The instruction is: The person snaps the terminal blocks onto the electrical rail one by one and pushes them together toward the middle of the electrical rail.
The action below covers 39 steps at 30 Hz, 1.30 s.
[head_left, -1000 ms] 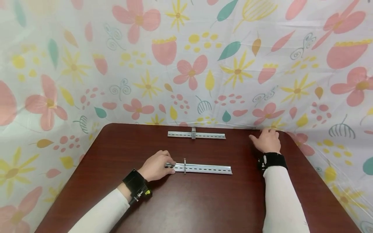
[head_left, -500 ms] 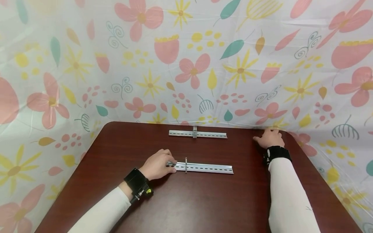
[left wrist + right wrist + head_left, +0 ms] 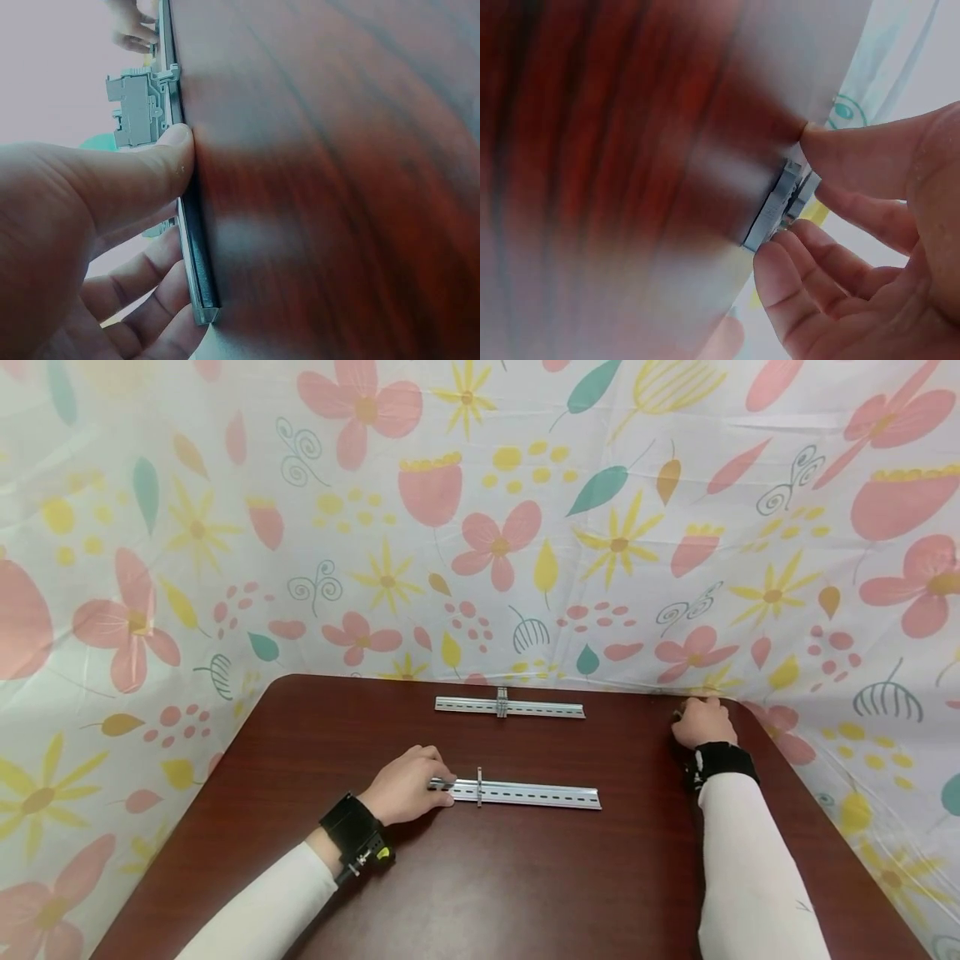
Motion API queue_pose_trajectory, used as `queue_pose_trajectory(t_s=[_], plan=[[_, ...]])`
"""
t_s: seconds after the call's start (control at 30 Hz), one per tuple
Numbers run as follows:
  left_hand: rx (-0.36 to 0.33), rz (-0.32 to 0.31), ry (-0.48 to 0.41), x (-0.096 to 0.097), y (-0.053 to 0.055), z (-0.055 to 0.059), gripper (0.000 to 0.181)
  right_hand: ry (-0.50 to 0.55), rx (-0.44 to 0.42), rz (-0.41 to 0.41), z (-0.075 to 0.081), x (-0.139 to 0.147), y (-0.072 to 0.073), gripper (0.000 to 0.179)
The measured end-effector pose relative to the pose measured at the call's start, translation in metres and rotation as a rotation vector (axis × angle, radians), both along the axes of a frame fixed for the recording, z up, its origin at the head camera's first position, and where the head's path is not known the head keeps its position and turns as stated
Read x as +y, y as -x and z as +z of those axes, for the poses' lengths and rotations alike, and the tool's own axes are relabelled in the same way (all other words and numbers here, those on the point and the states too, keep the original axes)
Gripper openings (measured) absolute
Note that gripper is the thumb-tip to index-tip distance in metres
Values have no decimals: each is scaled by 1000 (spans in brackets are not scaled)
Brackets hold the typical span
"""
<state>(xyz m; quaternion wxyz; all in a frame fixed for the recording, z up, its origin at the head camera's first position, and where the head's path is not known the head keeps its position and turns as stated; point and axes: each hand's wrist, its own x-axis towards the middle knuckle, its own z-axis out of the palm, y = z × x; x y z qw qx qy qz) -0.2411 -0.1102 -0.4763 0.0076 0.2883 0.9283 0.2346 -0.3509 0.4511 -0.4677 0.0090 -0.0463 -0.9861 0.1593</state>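
My left hand (image 3: 408, 783) grips the left end of the nearer slotted metal DIN rail (image 3: 540, 794), thumb on the near side and fingers on the far side. A thin grey terminal block (image 3: 135, 109) stands upright on that rail, just right of the hand in the head view. At the table's far right corner, my right hand (image 3: 705, 722) curls its thumb and fingers around a small grey terminal block (image 3: 774, 206) lying low at the tabletop. The head view mostly hides this piece behind the hand.
A second DIN rail (image 3: 547, 708) lies farther back, parallel to the first, with several thin blocks (image 3: 502, 702) clipped together near its middle. The dark red-brown table (image 3: 480, 885) meets a flower-patterned cloth (image 3: 495, 610) along its back edge.
My right hand has shifted slightly right and nearer, and its spread thumb and fingers have drawn in around the small block. My left hand stays on the rail.
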Motion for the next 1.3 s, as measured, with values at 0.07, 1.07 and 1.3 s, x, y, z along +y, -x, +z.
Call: queue_pose_trajectory(t_s=[0.07,1.07,1.3], plan=[[0,0,1,0,0,0,24,-5,7,-2,0,2,-1,45],[14,2,9,0,3,-2,24,-14,-96,-18,13,13,-17,34],[14,-5,7,0,3,-2,24,16,-84,-30,6,12,-18,34]])
